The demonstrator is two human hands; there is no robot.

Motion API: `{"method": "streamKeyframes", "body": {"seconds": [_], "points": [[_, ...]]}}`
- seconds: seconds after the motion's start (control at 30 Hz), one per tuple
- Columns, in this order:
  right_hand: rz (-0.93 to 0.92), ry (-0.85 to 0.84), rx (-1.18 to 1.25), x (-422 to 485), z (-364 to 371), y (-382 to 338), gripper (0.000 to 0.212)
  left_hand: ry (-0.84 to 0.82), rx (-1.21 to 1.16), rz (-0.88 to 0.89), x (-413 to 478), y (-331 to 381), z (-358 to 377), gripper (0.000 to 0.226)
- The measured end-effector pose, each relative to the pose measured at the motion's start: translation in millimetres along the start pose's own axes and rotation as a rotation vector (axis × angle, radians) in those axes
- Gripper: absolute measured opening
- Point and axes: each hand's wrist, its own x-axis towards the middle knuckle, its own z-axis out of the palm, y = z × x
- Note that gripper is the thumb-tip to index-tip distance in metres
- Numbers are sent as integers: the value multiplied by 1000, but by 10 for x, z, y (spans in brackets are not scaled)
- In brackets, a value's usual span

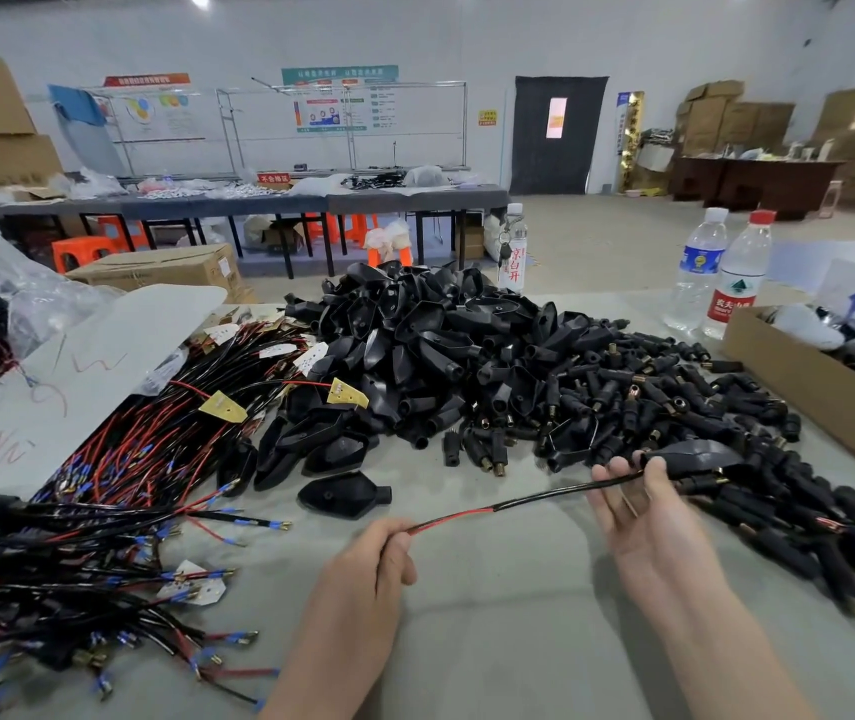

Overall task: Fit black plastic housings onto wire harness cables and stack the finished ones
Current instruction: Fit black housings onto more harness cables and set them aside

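Currently the left hand (pixel 378 558) grips the red-and-black end of a cable (pixel 529 498), with the fingers curled round it low in the centre of the view. The cable runs up and to the right, clear of the table (pixel 493 605), to the right hand (pixel 643 517). The right hand is turned palm up and holds a black housing (pixel 695 454) at its fingertips, where the black-sheathed end of the cable meets the housing's narrow neck. Whether the cable is fully seated inside cannot be determined. The two hands are apart, joined only by the cable stretched between them. Behind the hands, a large pile of loose housings (pixel 415 350) occupies the middle of the table. To its right lies a spread of small black plugs (pixel 648 397) with brass ends. A row of dark sleeved parts (pixel 804 543) extends along the table beyond the right hand. A wire bundle (pixel 155 433) of red and black leads with blue terminals lies on the left, partly under a white board (pixel 77 366). A cardboard box (pixel 810 402) stands at the right edge, and two water bottles (pixel 716 278) stand just behind it.
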Motion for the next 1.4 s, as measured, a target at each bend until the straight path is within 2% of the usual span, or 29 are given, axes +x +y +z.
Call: {"method": "streamKeyframes", "body": {"seconds": [0.23, 0.47, 0.6, 0.7, 0.77, 1.0, 1.2, 1.4], "points": [[13, -46, -74, -62, 29, 29, 10, 89, -188, -91, 25, 9, -36, 14], [-8, -15, -100, -48, 7, 37, 8, 70, -260, -131, 48, 5, -56, 13], [-27, 8, -110, -31, -18, 34, 20, 67, -281, -136, 53, -1, -56, 13], [-69, 38, -159, -40, -17, 60, 50, 53, -283, -146, 51, -4, -62, 14], [-96, 60, -208, -34, -33, 68, 60, 44, -279, -157, 51, -9, -62, 14], [-130, 124, -440, -10, -106, 96, 40, 27, -292, -199, 65, -39, -53, 14], [-248, 116, -850, -79, -55, 212, 24, 11, -291, -209, 67, -75, -49, 16], [-389, 223, -1135, -181, -10, 291, 62, -4, -324, -198, 66, -73, -57, 18]]}}
